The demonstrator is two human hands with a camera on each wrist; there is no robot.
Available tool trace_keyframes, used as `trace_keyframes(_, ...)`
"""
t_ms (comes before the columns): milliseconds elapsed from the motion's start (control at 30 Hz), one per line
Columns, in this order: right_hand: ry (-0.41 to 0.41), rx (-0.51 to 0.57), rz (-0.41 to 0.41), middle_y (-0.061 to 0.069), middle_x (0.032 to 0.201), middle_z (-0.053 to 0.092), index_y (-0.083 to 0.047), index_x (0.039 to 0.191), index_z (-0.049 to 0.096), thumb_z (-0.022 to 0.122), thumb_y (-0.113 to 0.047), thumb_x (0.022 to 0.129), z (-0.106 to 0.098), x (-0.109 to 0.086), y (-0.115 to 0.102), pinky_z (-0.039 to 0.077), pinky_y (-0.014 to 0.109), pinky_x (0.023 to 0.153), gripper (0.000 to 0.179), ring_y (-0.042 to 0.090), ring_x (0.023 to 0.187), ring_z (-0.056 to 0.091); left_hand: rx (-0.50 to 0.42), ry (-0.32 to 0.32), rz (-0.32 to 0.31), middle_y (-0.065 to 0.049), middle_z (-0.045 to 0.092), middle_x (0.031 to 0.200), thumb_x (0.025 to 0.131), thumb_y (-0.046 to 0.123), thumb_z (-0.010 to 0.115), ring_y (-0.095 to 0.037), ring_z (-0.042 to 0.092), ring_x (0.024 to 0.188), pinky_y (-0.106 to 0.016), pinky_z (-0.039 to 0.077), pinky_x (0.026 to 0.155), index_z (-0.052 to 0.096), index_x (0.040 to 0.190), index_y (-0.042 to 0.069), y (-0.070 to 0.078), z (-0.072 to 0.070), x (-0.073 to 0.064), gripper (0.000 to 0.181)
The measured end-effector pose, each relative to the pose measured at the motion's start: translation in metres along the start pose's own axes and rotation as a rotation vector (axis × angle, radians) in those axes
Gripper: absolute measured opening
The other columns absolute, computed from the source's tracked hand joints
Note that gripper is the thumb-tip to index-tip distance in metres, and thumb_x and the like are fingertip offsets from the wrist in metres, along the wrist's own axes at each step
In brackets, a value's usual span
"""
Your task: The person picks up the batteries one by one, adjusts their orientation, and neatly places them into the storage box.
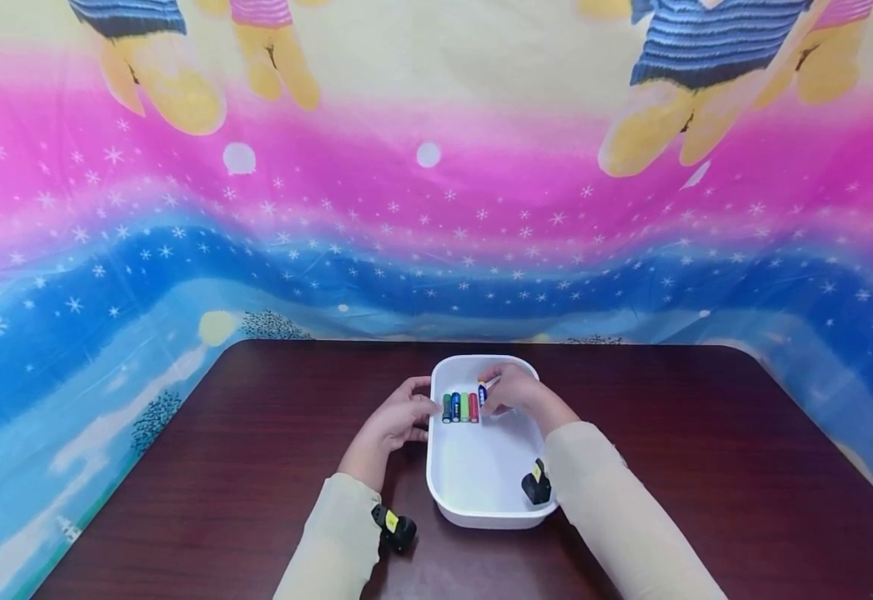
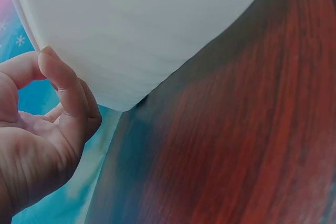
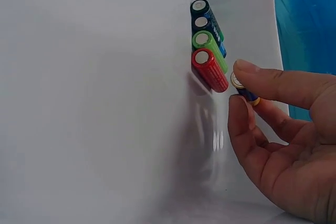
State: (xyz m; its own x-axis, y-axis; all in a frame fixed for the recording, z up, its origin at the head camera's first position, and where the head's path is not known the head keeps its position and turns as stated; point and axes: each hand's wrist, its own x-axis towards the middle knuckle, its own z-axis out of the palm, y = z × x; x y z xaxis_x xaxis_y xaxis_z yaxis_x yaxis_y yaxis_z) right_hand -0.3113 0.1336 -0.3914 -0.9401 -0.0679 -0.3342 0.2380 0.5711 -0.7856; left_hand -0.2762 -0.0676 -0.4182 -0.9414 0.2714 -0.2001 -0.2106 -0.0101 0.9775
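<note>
Inside the white tray point(image 1: 481, 475), my right hand point(image 1: 513, 390) pinches a blue battery with a gold end point(image 3: 247, 88) between thumb and fingers. Just beside it stand several batteries side by side in a row: a red battery point(image 3: 210, 71), a light green battery point(image 3: 212, 45), a blue battery point(image 1: 456, 407) and a dark green battery point(image 1: 447, 408). The pinched battery is slightly apart from the red one. At the tray's left side, my left hand point(image 1: 402, 414) holds the rim with curled fingers; in the left wrist view its fingertips meet the tray's edge.
The tray stands on a dark reddish-brown table point(image 1: 293, 467). A patterned cloth point(image 1: 421, 225) hangs behind the table. Black wrist cameras are on both sleeves; the right one point(image 1: 536, 483) hangs over the tray's near right corner.
</note>
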Motion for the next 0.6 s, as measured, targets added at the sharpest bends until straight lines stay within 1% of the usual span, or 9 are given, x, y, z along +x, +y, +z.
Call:
trace_keyframes(100,-0.004,-0.009,0.004,0.012,0.093,0.061,-0.003,0.113,0.059,0.077,0.007,0.066,0.0006,-0.0004,-0.0001,0.053,0.028,0.063,0.051,0.021,0.072,0.06,0.001,0.004,-0.004,-0.019,0.055,0.101,0.084,0.0,0.055,-0.026,0.059,0.077,-0.029,0.052,0.052,0.031,0.137,0.007,0.0006,0.0003,-0.0001,0.058)
trace_keyframes(333,-0.001,-0.092,-0.017,0.01,0.087,0.062,-0.001,0.106,0.058,0.077,0.007,0.065,0.0021,-0.0011,0.0014,0.052,0.028,0.061,0.046,0.021,0.071,0.058,0.001,0.001,-0.007,-0.023,0.055,0.105,0.084,0.001,0.055,-0.025,0.059,0.078,-0.029,0.051,0.052,0.031,0.137,0.007,-0.0003,-0.0003,0.0005,0.059)
trace_keyframes(500,0.009,-0.144,-0.044,0.01,0.082,0.062,0.0,0.103,0.058,0.079,0.006,0.062,0.0026,-0.0003,0.003,0.052,0.028,0.059,0.046,0.02,0.066,0.059,-0.001,-0.002,0.0,-0.023,0.055,0.105,0.084,0.0,0.055,-0.025,0.059,0.078,-0.028,0.051,0.051,0.031,0.137,0.006,-0.0011,-0.0004,0.0003,0.059)
trace_keyframes(600,0.009,-0.157,-0.052,0.01,0.08,0.063,0.0,0.102,0.058,0.08,0.005,0.061,0.0034,0.001,0.0044,0.052,0.028,0.058,0.047,0.019,0.063,0.059,-0.005,0.003,-0.004,-0.023,0.055,0.104,0.083,0.0,0.055,-0.026,0.06,0.078,-0.029,0.051,0.051,0.031,0.137,0.007,-0.001,-0.0004,0.0003,0.059)
